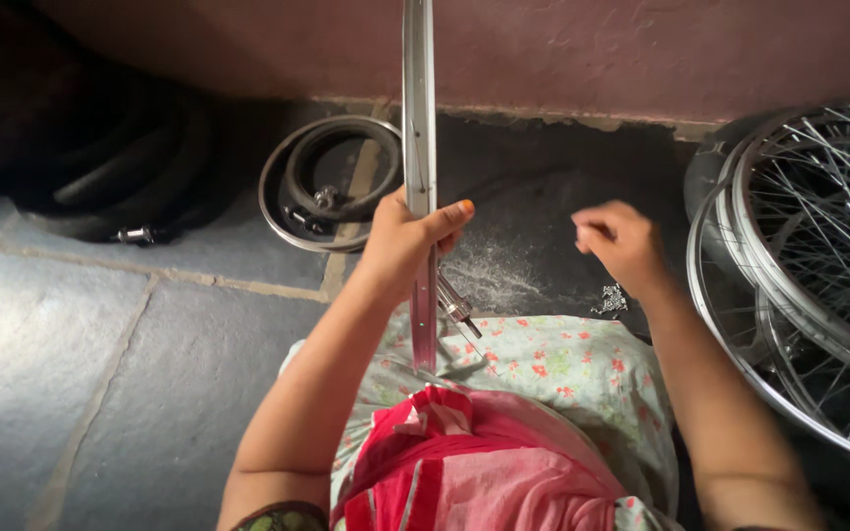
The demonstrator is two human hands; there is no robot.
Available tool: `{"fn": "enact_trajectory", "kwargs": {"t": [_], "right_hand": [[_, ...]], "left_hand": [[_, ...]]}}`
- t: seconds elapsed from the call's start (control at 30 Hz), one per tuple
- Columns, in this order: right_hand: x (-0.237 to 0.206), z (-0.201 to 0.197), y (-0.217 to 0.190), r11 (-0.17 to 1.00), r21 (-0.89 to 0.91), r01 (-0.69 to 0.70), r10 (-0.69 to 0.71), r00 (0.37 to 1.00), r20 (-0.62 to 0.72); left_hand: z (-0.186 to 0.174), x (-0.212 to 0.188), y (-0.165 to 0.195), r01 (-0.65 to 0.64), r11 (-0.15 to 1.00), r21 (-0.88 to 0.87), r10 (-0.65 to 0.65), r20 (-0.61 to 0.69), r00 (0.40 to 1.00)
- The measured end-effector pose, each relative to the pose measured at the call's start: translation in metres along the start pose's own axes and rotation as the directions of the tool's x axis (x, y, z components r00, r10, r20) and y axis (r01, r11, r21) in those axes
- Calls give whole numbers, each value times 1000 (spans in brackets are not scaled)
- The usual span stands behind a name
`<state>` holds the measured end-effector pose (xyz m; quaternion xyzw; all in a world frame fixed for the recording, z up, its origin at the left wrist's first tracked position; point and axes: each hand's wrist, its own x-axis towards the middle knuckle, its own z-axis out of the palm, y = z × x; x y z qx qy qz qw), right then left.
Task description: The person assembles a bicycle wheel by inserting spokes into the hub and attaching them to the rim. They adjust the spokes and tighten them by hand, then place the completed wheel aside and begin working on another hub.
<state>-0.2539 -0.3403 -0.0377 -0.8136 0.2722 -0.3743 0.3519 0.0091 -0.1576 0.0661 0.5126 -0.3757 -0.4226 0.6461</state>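
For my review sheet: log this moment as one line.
left hand: grips upright wheel rim | right hand: fingers pinched, contents unclear, above small metal parts | spoked wheels stacked at right

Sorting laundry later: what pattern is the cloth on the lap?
Pale green cloth with small red-orange flowers, seen in the head view.

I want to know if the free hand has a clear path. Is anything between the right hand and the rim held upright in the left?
Nothing visible does. The right hand hovers, fingers curled, over bare dark floor to the right of the rim, which the left hand grips. The hub sits lower, beside the rim, and the small metal parts lie nearer the body.
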Motion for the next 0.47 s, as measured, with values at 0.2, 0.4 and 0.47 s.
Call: {"fn": "enact_trajectory", "kwargs": {"t": [0.2, 0.4, 0.47], "right_hand": [[65, -5, -207, 756, -65, 651, -643, 758, 111], [103, 12, -267, 621, -143, 770, -714, 632, 301], [106, 10, -267, 659, -122, 742, -664, 650, 370]], "left_hand": [[7, -2, -15, 8, 1000, 7, -8, 15, 1000], [10, -8, -24, -13, 998, 58, 9, 59, 998], [11, -10, -27, 5, 997, 72, -9, 57, 998]]}}
